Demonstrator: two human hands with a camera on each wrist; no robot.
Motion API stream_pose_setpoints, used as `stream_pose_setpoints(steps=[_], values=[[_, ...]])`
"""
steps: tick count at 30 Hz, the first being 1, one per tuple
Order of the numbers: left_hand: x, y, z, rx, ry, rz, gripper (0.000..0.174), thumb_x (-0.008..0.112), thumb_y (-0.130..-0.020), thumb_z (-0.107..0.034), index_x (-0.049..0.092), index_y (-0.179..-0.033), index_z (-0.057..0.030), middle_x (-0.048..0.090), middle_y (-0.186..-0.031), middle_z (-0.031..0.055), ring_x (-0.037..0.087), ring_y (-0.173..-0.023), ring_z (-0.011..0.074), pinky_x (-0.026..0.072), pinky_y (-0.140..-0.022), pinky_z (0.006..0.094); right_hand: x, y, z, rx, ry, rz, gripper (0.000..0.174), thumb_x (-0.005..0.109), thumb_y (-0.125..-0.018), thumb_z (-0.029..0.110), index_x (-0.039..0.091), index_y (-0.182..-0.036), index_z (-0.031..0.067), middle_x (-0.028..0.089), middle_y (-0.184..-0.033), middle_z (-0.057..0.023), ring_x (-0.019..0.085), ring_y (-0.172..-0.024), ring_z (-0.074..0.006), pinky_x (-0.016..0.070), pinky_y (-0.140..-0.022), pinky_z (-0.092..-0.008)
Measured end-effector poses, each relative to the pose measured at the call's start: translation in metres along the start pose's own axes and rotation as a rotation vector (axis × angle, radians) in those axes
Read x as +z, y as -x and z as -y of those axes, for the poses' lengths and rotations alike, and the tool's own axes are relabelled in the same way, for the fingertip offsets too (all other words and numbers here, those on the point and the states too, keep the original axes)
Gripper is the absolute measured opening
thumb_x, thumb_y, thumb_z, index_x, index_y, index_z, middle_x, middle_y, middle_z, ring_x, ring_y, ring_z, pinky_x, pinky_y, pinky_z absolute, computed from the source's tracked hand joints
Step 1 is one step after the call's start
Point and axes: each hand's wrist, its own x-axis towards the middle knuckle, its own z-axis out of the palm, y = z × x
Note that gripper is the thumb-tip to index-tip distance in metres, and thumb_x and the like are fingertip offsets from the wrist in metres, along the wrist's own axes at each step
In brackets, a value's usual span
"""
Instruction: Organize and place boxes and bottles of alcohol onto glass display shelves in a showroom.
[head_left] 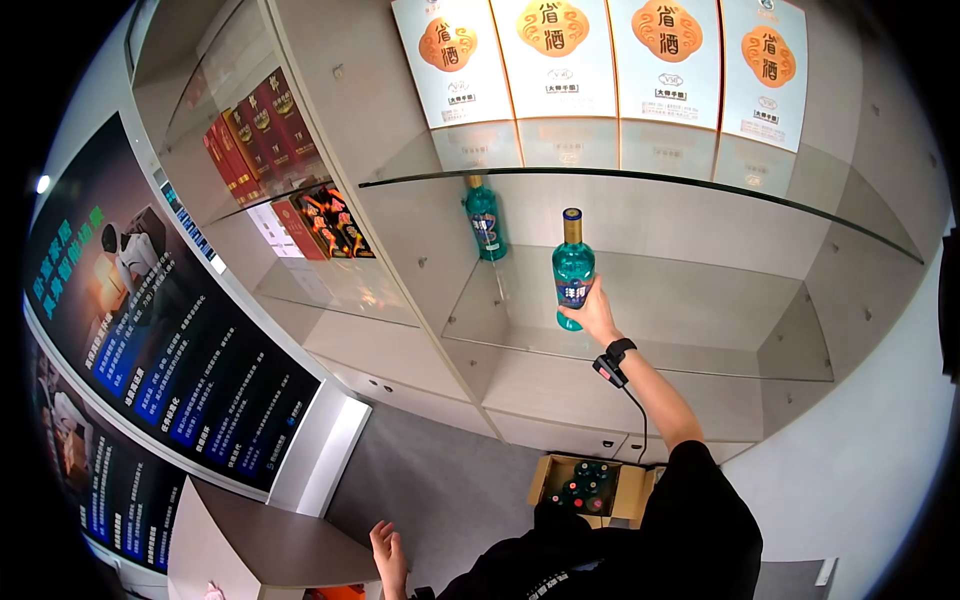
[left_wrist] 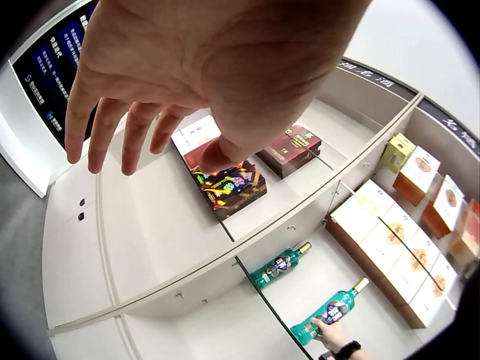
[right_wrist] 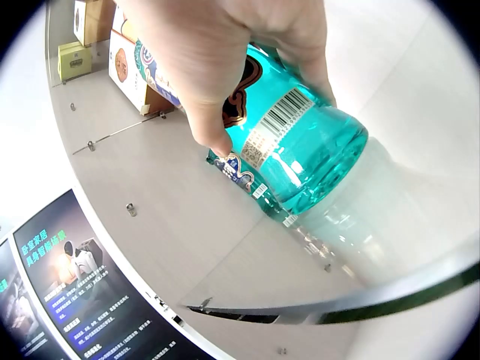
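Note:
My right hand (head_left: 597,312) grips a teal glass bottle (head_left: 573,262) with a gold-topped cap around its lower body. The bottle is upright over the glass shelf (head_left: 650,290), and its base shows close above the glass in the right wrist view. A second teal bottle (head_left: 486,222) stands further back on the left, by the side panel. Down at the lower left, my left hand (head_left: 388,552) hangs free with nothing in it; its fingers (left_wrist: 135,139) are loosely extended in the left wrist view.
Above, another glass shelf (head_left: 640,180) carries several white gift boxes (head_left: 560,60). To the left, red boxes (head_left: 270,130) stand on a neighbouring shelf. An open cardboard carton (head_left: 540,480) on the floor holds several bottles. A grey table (head_left: 290,530) is at the lower left.

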Motion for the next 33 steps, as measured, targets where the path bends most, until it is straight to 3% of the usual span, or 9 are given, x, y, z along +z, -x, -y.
stream_pose_setpoints(steps=[13,16,25,31,33], values=[[0.017,-0.012,-0.006,0.056,-0.03,0.044,0.037,0.047,-0.086,-0.008,0.037,-0.12,-0.0018,0.05,-0.115,0.0161,0.053,-0.1,0.0217,0.0408,-0.084,0.0294,0.014,-0.018,-0.006,-0.018,0.113,0.001,0.073,0.079,-0.057,0.026,0.031,-0.105,-0.0021,0.057,-0.093,-0.0241,0.059,-0.086,-0.0366,0.0476,-0.075,-0.0386],[0.026,-0.018,-0.003,0.071,-0.057,0.056,0.037,0.047,-0.085,-0.008,0.037,-0.12,-0.002,0.051,-0.114,0.0166,0.053,-0.1,0.0229,0.0415,-0.084,0.0303,0.023,-0.03,-0.011,0.084,0.121,0.034,0.075,0.08,-0.054,0.031,0.035,-0.106,-0.0016,0.059,-0.092,-0.0214,0.06,-0.086,-0.0345,0.0477,-0.076,-0.039],[0.04,-0.025,-0.001,0.06,-0.119,0.053,0.038,0.049,-0.083,-0.007,0.038,-0.12,-0.0024,0.053,-0.111,0.017,0.055,-0.098,0.024,0.0444,-0.081,0.0322,0.071,-0.081,-0.031,0.109,0.081,-0.006,0.074,0.082,-0.052,0.023,0.035,-0.106,0.0032,0.059,-0.096,-0.0182,0.057,-0.091,-0.0355,0.0457,-0.076,-0.0406],[0.04,-0.022,0.024,0.008,-0.058,-0.004,0.037,0.049,-0.082,-0.006,0.04,-0.118,-0.0014,0.053,-0.109,0.0163,0.054,-0.099,0.0213,0.0427,-0.083,0.0304,0.111,-0.121,-0.05,0.146,0.045,-0.051,0.074,0.082,-0.052,0.021,0.032,-0.104,0.0031,0.06,-0.094,-0.0189,0.057,-0.09,-0.0373,0.0461,-0.075,-0.0428],[0.034,-0.022,0.055,0.027,-0.085,-0.018,0.037,0.05,-0.082,-0.006,0.041,-0.118,-0.0012,0.055,-0.106,0.0158,0.055,-0.096,0.021,0.0442,-0.08,0.0295,0.123,-0.134,-0.056,0.206,0.063,-0.048,0.076,0.082,-0.052,0.019,0.034,-0.109,0.0042,0.058,-0.096,-0.0188,0.057,-0.09,-0.0358,0.045,-0.076,-0.0405]])
